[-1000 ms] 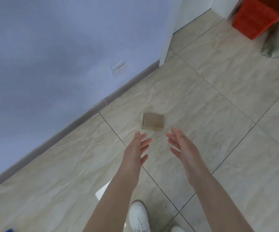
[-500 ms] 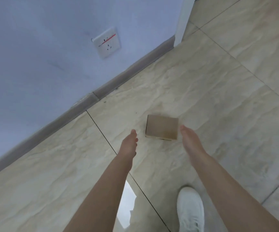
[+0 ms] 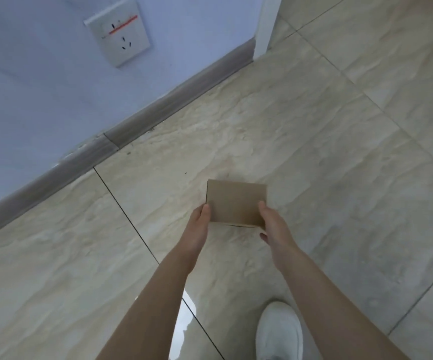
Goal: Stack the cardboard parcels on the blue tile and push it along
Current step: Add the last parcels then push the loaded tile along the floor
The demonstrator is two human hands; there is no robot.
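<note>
1. Fingers of the left hand [image 3: 198,226] grasp the parcel [image 3: 236,201] at its near left corner. The thumb lies against the left edge, and the other fingers are hidden under the hand.
2. Fingers of the right hand [image 3: 274,226] grasp the near right corner. The thumb rests on the top face, and one fingertip shows curled in below the near edge.
3. The parcel is a flat brown cardboard box held between the two hands, low over the floor [image 3: 340,152]. Whether its underside touches the tiles cannot be told. Its top face is shut and plain, so what it holds cannot be seen. A thin dark line runs along its near edge.
4. Both bare forearms reach in from the bottom of the view and converge on the parcel.
5. A white shoe [image 3: 279,331] stands on the floor just beside the right forearm, near the bottom edge.
6. The floor is of pale marbled tiles. A dark grout line [image 3: 129,219] runs on a slant past the left wrist.
7. A grey skirting board [image 3: 158,105] runs beyond the parcel, well apart from it, at the foot of a pale blue wall [image 3: 41,87].
8. A white socket [image 3: 118,35] with a red stripe sits on the wall above the skirting.
9. A white door frame [image 3: 264,24] meets the floor at the far end of the skirting.
</note>
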